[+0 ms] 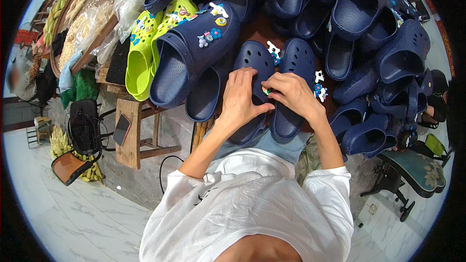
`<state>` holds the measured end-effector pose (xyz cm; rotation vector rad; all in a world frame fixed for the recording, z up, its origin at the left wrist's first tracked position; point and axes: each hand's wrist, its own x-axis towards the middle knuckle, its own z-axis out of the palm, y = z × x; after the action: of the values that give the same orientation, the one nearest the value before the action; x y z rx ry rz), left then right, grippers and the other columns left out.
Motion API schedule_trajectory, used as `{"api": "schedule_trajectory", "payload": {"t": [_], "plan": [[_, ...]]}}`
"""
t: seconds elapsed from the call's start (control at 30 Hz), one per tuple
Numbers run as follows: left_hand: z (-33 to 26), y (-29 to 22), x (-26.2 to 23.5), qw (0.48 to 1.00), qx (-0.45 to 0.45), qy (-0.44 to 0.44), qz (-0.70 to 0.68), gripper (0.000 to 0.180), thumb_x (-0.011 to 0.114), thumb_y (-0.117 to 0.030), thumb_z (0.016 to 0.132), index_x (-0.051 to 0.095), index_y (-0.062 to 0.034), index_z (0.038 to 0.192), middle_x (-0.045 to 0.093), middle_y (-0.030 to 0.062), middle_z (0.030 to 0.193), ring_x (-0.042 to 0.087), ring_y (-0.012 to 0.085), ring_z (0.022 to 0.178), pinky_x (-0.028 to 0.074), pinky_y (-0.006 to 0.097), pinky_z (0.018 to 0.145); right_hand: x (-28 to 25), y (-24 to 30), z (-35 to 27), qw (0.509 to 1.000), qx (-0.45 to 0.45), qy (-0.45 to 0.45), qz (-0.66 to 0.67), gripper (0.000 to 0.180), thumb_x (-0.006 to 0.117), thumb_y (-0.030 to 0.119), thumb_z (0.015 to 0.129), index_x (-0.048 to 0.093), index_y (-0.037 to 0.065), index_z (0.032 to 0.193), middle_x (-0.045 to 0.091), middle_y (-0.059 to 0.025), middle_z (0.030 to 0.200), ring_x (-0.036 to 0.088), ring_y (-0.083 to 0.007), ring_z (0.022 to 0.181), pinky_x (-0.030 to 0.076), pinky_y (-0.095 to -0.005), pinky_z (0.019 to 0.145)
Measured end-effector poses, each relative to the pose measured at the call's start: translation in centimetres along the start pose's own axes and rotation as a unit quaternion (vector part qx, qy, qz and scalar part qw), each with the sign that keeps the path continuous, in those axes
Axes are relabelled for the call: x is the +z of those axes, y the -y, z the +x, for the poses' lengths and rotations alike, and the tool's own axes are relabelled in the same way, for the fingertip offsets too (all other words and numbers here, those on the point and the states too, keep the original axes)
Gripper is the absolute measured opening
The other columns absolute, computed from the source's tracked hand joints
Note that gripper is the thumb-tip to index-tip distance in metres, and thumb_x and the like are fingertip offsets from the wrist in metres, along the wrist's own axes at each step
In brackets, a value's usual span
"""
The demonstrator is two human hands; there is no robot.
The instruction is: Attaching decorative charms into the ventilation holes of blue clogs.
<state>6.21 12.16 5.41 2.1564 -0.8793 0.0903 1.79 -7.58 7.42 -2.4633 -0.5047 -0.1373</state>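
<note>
Two navy foam clogs lie side by side in front of me, the left clog (253,54) and the right clog (297,54), both with holes in their toe parts. My left hand (239,94) grips the left clog, its fingers curled over the upper and the thumb stretched across toward the opening. Between the fingertips of my right hand (294,93) is a small colourful shoe charm (266,90), held over the left clog's inner side. White-and-blue cartoon charms (274,52) lie between the clogs' toes, and more charms (320,86) lie right of the right clog.
Navy clogs (357,5) are heaped at the back and right. A charm-decorated navy clog (194,48) and a lime-green pair (141,68) stand to the left. A wooden stool (127,138) bears a phone (122,130). A padded chair (417,170) stands at right.
</note>
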Motion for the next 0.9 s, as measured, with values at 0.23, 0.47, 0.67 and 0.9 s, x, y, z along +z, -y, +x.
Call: {"api": "schedule_trajectory", "payload": {"t": [0.23,0.47,0.67,0.9], "plan": [[0.3,-0.1,0.0,1.000,-0.006,0.014,0.005,0.078,0.089,-0.022,0.054,0.052,0.0027,0.119,0.056,0.0174,0.118,0.050,0.0374,0.113,0.043,0.044,0.098,1.4,-0.1,-0.4,0.997,-0.041,-0.034,-0.050,0.034,0.076,0.007,0.069,0.068,0.003,0.101,0.064,-0.0084,0.091,0.065,-0.0271,0.085,0.051,-0.0393,0.079],[0.9,0.0,-0.4,0.998,-0.036,0.053,-0.004,0.070,0.083,-0.022,0.056,0.055,0.0016,0.116,0.057,0.0173,0.120,0.048,0.0383,0.116,0.043,0.045,0.099,2.0,-0.4,-0.6,0.992,-0.061,-0.088,-0.069,0.031,0.075,0.008,0.070,0.068,0.002,0.100,0.066,-0.0073,0.090,0.066,-0.0252,0.084,0.052,-0.0379,0.077],[0.4,0.4,-0.4,0.998,-0.031,0.056,-0.012,0.062,0.082,-0.022,0.057,0.059,-0.0023,0.111,0.056,0.0183,0.129,0.048,0.0385,0.120,0.042,0.045,0.102,1.6,0.0,-0.6,0.999,0.000,-0.055,-0.001,0.023,0.073,0.005,0.074,0.069,0.001,0.097,0.069,-0.0102,0.089,0.067,-0.0282,0.077,0.053,-0.0392,0.078],[0.0,1.0,-0.8,0.998,-0.001,0.063,-0.020,0.061,0.082,-0.019,0.058,0.059,-0.0040,0.112,0.056,0.0181,0.131,0.048,0.0391,0.123,0.041,0.046,0.104,0.4,-1.0,-0.2,0.993,0.075,-0.087,-0.009,0.017,0.065,0.005,0.086,0.069,0.005,0.103,0.067,-0.0122,0.094,0.067,-0.0320,0.080,0.053,-0.0382,0.073]]}}
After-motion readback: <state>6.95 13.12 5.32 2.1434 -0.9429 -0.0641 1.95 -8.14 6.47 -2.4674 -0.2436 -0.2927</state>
